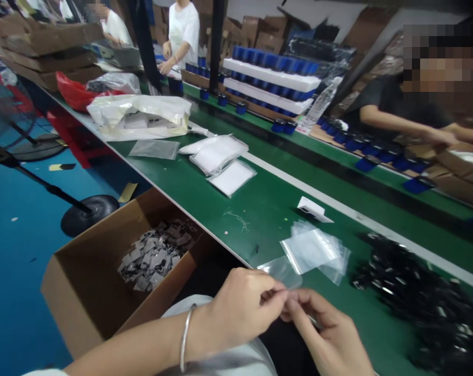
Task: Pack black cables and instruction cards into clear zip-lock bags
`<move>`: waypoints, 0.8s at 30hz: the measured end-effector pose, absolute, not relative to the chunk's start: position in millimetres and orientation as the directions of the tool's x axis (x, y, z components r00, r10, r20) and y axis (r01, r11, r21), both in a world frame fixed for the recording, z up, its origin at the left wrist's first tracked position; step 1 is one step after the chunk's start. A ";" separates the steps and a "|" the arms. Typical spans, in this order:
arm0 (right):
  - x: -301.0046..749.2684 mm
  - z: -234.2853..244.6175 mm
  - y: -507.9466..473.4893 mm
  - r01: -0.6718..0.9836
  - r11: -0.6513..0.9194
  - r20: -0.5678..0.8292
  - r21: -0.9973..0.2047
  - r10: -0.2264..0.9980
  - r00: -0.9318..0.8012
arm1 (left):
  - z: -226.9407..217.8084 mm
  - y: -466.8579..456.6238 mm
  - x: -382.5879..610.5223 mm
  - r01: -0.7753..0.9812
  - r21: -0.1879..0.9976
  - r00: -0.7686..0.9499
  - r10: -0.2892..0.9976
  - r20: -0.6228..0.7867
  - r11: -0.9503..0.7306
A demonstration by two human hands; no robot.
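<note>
Bangled left hand [240, 308] and right hand [322, 329] at the near edge of the green table [268, 230], fingertips [276, 297] pinched narrow together, held item too small to tell, just beside a clear poly bag [280, 271]. Stack of clear bags [312, 250] ahead, heap of small black parts [412, 297] to the right, cardboard box [87, 292] of small pieces past the table's edge. Risks: thin film slipping from the fingertips, a forearm brushing the loose heap.

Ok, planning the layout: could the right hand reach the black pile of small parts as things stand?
Probably yes: the right hand sits just left of the black pile, with only bare green bench between, though it's pinched against the left hand.
</note>
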State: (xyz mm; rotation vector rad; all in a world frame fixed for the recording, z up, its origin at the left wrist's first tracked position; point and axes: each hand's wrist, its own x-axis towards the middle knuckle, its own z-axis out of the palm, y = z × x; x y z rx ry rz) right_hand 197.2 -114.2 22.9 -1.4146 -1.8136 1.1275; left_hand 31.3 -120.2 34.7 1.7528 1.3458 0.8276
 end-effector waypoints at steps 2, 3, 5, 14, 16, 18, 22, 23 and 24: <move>194.9 24.9 -113.2 0.501 0.112 -0.037 -0.858 0.959 -0.279 | 35.7 -115.1 31.6 0.519 0.834 0.259 0.964 0.055 -0.187; 193.4 26.1 -111.9 0.520 0.121 -0.033 -0.846 0.960 -0.278 | 35.7 -111.7 31.8 0.529 0.826 0.264 0.963 0.058 -0.195; 189.5 28.4 -107.9 0.559 0.132 -0.011 -0.819 0.969 -0.245 | 34.6 -103.9 32.0 0.544 0.815 0.268 0.962 0.057 -0.199; 161.6 33.9 -80.9 0.675 0.266 0.142 -0.689 0.962 -0.235 | 24.1 -58.5 16.4 0.499 0.832 0.378 0.925 0.041 -0.241; 156.4 35.7 -69.7 0.696 0.313 0.165 -0.646 0.948 -0.274 | 22.6 -46.3 11.7 0.508 0.816 0.403 0.914 0.057 -0.275; 151.5 36.8 -57.8 0.734 0.314 0.186 -0.602 0.949 -0.254 | 22.2 -34.6 8.4 0.531 0.789 0.403 0.911 0.086 -0.310; 146.0 35.1 -37.2 0.856 0.243 0.211 -0.455 0.964 -0.162 | 20.4 -16.6 5.8 0.587 0.706 0.370 0.907 0.200 -0.396; 147.3 35.1 -32.6 0.881 0.222 0.226 -0.418 0.965 -0.135 | 19.3 -13.7 5.6 0.606 0.684 0.347 0.909 0.231 -0.405; 150.2 36.0 -27.7 0.898 0.191 0.232 -0.396 0.967 -0.103 | 18.2 -11.4 5.4 0.627 0.666 0.318 0.913 0.255 -0.404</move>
